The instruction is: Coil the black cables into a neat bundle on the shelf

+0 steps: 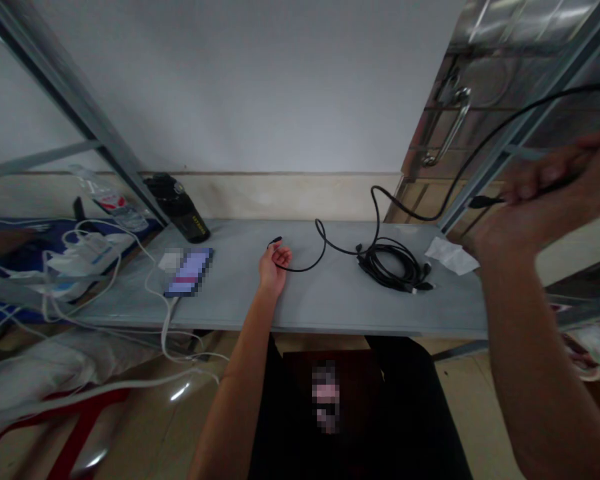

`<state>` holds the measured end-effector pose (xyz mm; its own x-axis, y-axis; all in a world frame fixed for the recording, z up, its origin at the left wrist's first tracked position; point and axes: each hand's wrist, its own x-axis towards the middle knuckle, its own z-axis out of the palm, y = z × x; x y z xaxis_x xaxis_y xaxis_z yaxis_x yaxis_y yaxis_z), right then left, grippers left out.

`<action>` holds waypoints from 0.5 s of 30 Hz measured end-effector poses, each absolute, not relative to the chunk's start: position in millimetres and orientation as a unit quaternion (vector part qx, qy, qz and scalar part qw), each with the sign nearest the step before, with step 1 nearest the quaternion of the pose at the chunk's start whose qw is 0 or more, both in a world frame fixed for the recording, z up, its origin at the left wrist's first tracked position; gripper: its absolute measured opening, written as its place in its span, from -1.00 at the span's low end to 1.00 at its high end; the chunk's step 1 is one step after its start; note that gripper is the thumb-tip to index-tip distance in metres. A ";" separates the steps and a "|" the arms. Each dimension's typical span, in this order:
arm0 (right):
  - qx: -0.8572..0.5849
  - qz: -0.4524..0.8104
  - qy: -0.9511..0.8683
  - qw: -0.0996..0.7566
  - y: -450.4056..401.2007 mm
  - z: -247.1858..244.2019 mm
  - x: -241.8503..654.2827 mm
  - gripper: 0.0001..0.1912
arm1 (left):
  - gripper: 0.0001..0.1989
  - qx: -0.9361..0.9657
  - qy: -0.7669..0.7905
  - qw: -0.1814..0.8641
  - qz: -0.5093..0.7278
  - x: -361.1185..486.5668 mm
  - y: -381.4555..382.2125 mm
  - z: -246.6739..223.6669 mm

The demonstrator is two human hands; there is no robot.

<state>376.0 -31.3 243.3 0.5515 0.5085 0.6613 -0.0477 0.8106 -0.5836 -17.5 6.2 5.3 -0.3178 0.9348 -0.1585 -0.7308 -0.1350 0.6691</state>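
Observation:
A long black cable (307,269) runs across the grey table (230,273). Its small plug end is pinched in my left hand (274,263), which rests low over the middle of the table. My right hand (555,193) is raised at the far right, closed around another part of black cable, with a plug end sticking out to its left. Between the hands, a loop of the cable passes over a coiled bundle of black cables (390,267) lying on the table. Beside the bundle lies a crumpled white tissue (453,256).
On the left are a phone (190,272) with a white cable, a dark bottle (180,207), a clear plastic bottle (115,203) and white power strips (87,257). Metal frame posts (75,100) slant up at both sides. A red stool (80,427) stands lower left.

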 end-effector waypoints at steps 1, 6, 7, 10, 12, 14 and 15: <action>-0.231 0.103 -0.448 0.857 -31.5 235.7 354.1 -0.74 | -0.85 0.151 0.339 0.563 0.738 -17.3 6.7 4.9; -0.314 0.097 -0.699 0.635 -25.1 159.9 246.7 -0.66 | -0.78 0.163 0.342 0.555 0.741 -15.2 8.8 3.7; -0.329 0.100 -0.746 0.570 -23.0 139.6 229.4 -0.65 | -0.74 0.162 0.341 0.553 0.743 -14.8 9.0 3.6; -0.332 0.099 -0.851 0.396 -15.9 81.3 188.5 -0.67 | -0.63 0.155 0.336 0.552 0.747 -14.5 9.3 3.0; -0.327 0.097 -0.886 0.313 -11.3 50.4 170.1 -0.69 | -0.59 0.160 0.340 0.553 0.743 -14.9 9.3 2.1; -0.327 0.087 -0.905 0.257 -7.7 28.5 158.7 -0.68 | -0.59 0.167 0.352 0.553 0.736 -15.0 9.5 1.1; -0.329 0.077 -0.910 0.239 -6.4 20.7 155.4 -0.66 | -0.60 0.168 0.359 0.551 0.734 -14.8 9.7 0.6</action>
